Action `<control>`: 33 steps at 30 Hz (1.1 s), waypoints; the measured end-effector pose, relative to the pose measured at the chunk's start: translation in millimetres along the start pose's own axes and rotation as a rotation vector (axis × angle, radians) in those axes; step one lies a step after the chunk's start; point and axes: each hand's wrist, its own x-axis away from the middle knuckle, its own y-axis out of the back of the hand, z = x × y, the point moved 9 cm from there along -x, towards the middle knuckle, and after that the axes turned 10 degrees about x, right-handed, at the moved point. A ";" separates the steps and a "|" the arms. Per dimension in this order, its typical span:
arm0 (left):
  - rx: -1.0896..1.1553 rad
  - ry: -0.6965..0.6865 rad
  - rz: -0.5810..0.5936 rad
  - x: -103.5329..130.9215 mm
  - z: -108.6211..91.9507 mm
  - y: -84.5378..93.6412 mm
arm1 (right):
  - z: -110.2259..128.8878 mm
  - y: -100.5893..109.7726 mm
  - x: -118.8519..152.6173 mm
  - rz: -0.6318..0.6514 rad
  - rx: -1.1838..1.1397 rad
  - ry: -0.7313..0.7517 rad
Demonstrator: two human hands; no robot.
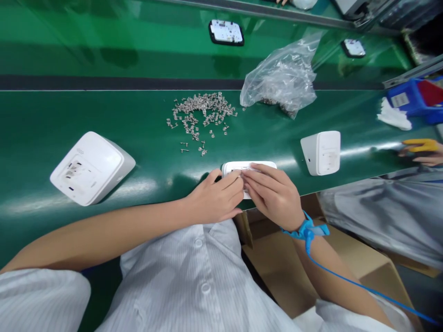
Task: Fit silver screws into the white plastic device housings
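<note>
A white plastic housing (pixel 231 166) lies at the near edge of the green bench, largely covered by my hands. My left hand (pixel 218 197) is over its left part, fingers curled and pinched together. From the other side my right hand (pixel 277 196) reaches across it, fingers bent and pressed close, their tips meeting those of my left hand. Whatever small piece is between the fingertips is hidden. Beyond my hands is a loose pile of small metal contact pieces (pixel 204 106), with a few strays (pixel 184 150) nearer me.
Similar white housings stand at left (pixel 92 168) and right (pixel 321 153). A clear plastic bag (pixel 282 78) of metal pieces lies behind. Circuit boards in black frames (pixel 226 33) sit on the green belt. A blue wrist-strap cord (pixel 363 288) trails right, where a co-worker's hand (pixel 424 150) shows near a blue bin (pixel 410 99).
</note>
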 end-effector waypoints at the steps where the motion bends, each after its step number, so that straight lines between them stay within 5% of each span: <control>1: 0.001 0.000 -0.004 -0.1 0.1 0.2 | -0.3 0.3 0.7 -0.005 0.001 -0.004; 19: 0.019 -0.020 0.013 -3.5 -2.0 -2.8 | 5.0 -7.0 -2.4 0.094 0.102 0.096; 25: -0.080 -0.010 -0.001 -0.8 -3.8 -1.1 | -9.4 4.2 -17.9 -0.010 -0.036 -0.072; 33: -0.132 -0.037 -0.038 2.4 -7.1 2.4 | -29.5 -4.8 -39.4 0.070 -0.066 -0.126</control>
